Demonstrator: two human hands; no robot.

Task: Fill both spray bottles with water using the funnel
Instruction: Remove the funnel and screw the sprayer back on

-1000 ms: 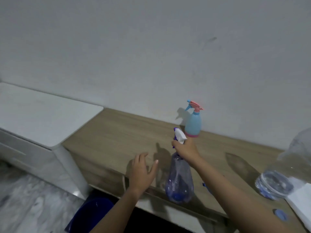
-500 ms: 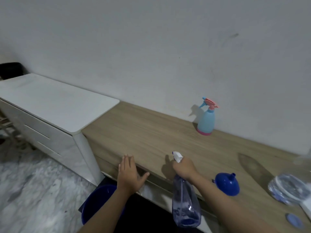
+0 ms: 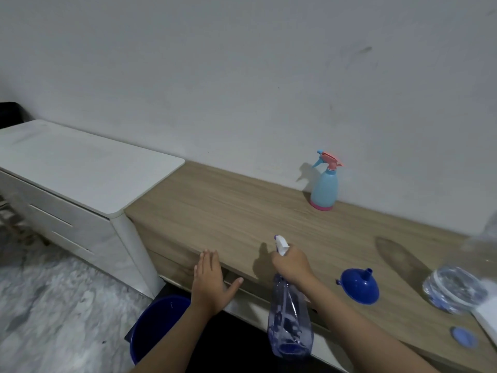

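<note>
Wooden counter against grey wall; right hand fingers clench purple spray bottle, left hand fingers spread loose.

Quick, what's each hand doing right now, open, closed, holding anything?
Left hand: open, flat on the front edge of the wooden counter, holding nothing.
Right hand: closed around the neck of the clear spray bottle.

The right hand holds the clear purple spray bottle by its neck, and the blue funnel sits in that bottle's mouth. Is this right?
Not quite. The head view shows the right hand holding the clear purple spray bottle by its neck, but the blue funnel lies on the wooden counter, apart from the bottle.
</note>
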